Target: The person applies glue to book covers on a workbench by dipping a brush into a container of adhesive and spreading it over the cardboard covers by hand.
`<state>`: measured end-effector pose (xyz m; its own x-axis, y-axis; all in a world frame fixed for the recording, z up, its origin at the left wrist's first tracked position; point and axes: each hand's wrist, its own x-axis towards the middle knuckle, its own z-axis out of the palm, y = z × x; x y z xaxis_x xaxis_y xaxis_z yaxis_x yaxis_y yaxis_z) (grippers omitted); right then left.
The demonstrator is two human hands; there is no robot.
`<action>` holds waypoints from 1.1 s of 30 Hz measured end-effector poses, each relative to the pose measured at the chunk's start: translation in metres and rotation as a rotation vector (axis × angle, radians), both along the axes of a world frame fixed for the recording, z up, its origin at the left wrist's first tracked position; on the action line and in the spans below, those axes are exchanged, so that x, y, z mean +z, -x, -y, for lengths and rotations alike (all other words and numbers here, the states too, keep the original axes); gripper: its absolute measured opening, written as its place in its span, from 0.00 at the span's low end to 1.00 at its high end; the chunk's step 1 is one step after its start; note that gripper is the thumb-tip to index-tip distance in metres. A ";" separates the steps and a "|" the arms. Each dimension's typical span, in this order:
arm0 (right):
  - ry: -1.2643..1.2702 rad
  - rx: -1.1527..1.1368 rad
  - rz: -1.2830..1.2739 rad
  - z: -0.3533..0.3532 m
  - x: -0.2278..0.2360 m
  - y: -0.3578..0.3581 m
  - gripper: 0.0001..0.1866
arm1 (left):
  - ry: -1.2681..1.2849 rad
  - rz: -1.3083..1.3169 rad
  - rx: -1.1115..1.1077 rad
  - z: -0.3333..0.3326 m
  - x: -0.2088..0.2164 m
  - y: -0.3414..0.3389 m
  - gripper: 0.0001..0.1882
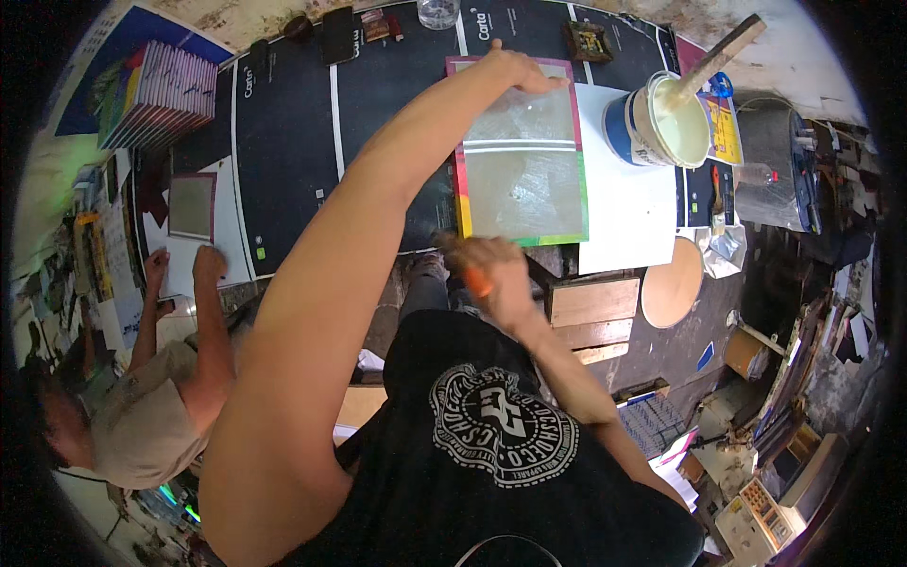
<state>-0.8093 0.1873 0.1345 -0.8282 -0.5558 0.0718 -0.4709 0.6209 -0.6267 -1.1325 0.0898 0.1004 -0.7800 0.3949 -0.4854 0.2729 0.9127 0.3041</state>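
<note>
A book cover (524, 194) lies inner side up on the table, its grey boards framed by folded-in edges of pink, red, yellow and green. Two white lines cross its middle, and the grey surface has shiny wet-looking streaks. My left hand (520, 72) rests on its far end, fingers stretched out over the board. At the near left corner, off the cover, my right hand (499, 276) is closed round an orange-handled brush (479, 282). The brush's dark end is smeared by motion. White paper (624, 222) sticks out under the cover's right side.
A bucket (619, 128) of pale paste with a wooden stick (723, 57) stands right. Another brush (717, 189) lies beyond it. Stacked books (170, 94) stand far left. A co-worker's hands (208, 265) are near a smaller board (192, 206). A round stool (673, 283) stands below right.
</note>
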 end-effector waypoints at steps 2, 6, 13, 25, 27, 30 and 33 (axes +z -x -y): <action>0.019 -0.081 -0.164 -0.021 0.002 0.030 0.18 | 0.052 0.054 0.001 -0.006 0.007 0.001 0.52; -0.213 -0.205 -0.185 -0.035 -0.007 0.065 0.22 | 0.097 0.110 -0.036 -0.031 0.017 0.000 0.49; -0.211 0.028 -0.014 -0.037 0.038 -0.009 0.23 | 0.023 0.008 0.089 -0.013 0.001 -0.009 0.54; -0.308 0.071 -0.070 -0.063 0.046 -0.013 0.28 | 0.012 -0.012 0.142 -0.009 -0.001 -0.017 0.51; -0.198 -0.108 -0.118 -0.061 0.051 0.021 0.29 | 0.008 0.027 0.105 -0.014 0.005 -0.013 0.51; -0.365 0.068 -0.189 -0.072 0.010 0.005 0.26 | 0.013 0.052 0.097 -0.021 0.005 -0.009 0.51; -0.454 0.305 -0.141 -0.079 0.033 -0.013 0.23 | 0.019 0.043 0.096 -0.017 0.001 -0.009 0.51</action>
<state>-0.7960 0.2662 0.1675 -0.6246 -0.7697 -0.1320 -0.7316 0.6358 -0.2460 -1.1232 0.1065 0.1013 -0.7924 0.3093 -0.5258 0.1707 0.9399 0.2956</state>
